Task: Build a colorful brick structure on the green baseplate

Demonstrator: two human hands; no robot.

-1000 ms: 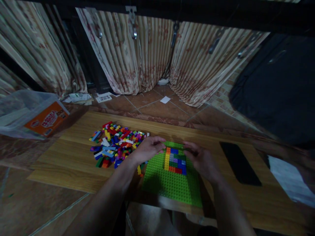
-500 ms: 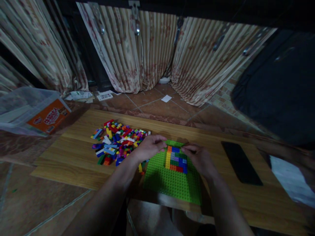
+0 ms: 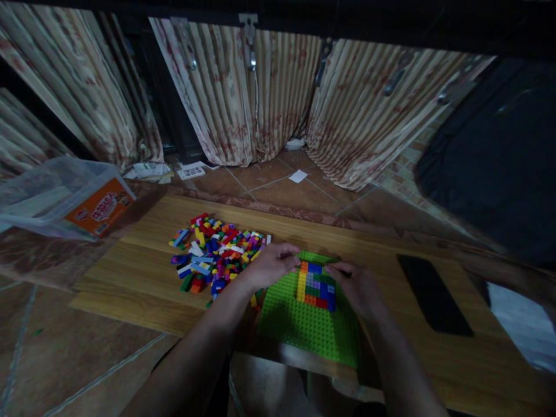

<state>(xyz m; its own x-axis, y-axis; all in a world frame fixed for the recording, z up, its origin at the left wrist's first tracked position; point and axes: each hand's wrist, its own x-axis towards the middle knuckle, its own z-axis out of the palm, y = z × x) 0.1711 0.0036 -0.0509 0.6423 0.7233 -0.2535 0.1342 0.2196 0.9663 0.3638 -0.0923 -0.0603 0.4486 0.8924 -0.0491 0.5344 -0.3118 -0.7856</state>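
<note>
Fingers [image 3: 290, 263] beside rectangular plastic bricks [image 3: 316, 288] on a studded green baseplate [image 3: 306, 327]

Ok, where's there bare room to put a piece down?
Bare: the wooden table left of the loose bricks, and between the right hand and black slab; also the green baseplate nearside of the joined bricks. Crowded: the baseplate's far end, between left hand and right.
</note>
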